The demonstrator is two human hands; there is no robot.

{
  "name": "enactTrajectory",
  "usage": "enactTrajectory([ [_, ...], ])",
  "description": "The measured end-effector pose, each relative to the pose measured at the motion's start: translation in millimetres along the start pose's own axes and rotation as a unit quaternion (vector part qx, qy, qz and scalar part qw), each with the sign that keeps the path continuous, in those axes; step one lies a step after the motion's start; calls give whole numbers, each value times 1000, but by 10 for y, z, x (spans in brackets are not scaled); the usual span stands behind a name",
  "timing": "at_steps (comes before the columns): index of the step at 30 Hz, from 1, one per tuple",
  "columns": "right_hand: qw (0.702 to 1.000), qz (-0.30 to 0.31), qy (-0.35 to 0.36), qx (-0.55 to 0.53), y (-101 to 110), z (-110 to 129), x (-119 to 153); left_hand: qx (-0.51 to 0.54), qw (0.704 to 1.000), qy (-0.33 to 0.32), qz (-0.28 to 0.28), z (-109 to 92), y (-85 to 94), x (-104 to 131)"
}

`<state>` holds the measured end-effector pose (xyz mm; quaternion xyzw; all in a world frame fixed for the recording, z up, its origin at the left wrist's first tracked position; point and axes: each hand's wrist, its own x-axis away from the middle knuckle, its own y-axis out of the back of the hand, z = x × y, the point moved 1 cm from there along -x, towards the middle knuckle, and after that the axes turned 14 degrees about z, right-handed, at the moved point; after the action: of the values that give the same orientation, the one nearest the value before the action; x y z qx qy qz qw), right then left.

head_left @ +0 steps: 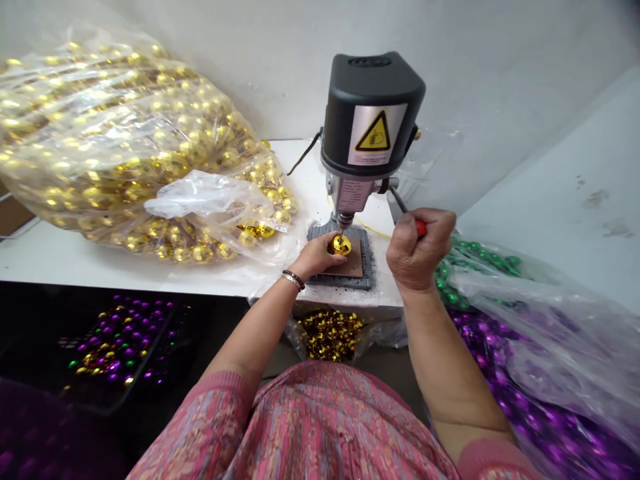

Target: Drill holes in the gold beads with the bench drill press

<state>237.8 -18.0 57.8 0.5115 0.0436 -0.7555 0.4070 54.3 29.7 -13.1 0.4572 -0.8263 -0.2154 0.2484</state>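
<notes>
My left hand (319, 255) pinches a shiny gold ball (341, 246) between thumb and fingers, on a brown board (354, 264) over the grey metal base (369, 270) of a small drill press (374, 107). The tip of the press is right at the top of the ball; whether it has entered the ball cannot be made out. Off to the right, my right hand (420, 248) is wrapped round the red knob (421, 229) of the press's lever (399, 200). Dark specks lie around the base.
A big clear bag of gold balls (125, 160) fills the left of the white table (200, 277). Below are a bag of gold pieces (330, 333) and a dark crate of mixed balls (120, 343). Green balls (480, 257) and bagged purple balls (540, 400) lie at the right.
</notes>
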Motion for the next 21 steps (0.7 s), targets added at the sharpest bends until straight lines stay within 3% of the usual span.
enactTrajectory([
  [10, 999, -32, -9, -30, -80, 7, 109, 10, 1000, -10, 10, 33, -3, -20],
  [15, 999, -31, -36, -25, 32, 188, -511, 16, 1000, -9, 6, 39, -6, 6],
  [17, 998, 7, -67, -22, 63, 249, -779, 22, 999, -24, 5, 46, -19, 61],
  [21, 990, 55, -126, -16, 78, 268, -969, 26, 996, -80, 40, 72, -46, 305],
])
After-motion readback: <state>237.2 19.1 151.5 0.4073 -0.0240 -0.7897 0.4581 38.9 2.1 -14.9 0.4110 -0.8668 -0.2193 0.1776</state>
